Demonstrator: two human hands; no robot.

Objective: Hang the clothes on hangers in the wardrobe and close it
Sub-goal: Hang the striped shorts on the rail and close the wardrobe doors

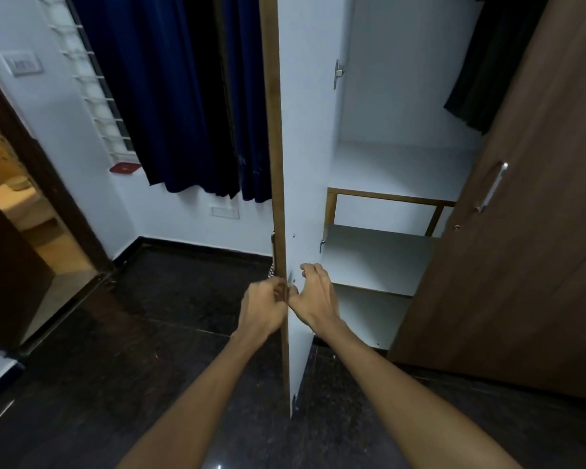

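Observation:
The wardrobe stands open, and its left door (pixel 301 164) faces me edge-on, white inside with a brown wooden edge. My left hand (pixel 264 306) grips the door's edge from the outer side, fingers curled round it. On the inner white face my right hand (pixel 315 292) rests with spread fingers, its thumb at the edge. The right door (pixel 521 231) is brown with a metal handle (pixel 493 186) and stands partly open. Dark clothes (pixel 481 62) hang at the top right inside. The white shelves (pixel 379 252) hold nothing.
Dark blue curtains (pixel 170 96) hang over a barred window to the left of the wardrobe. At the far left a doorway (pixel 24 204) opens onto a lit room. The floor (pixel 149 367) is dark polished stone. A small red object (pixel 125 168) lies on the window sill.

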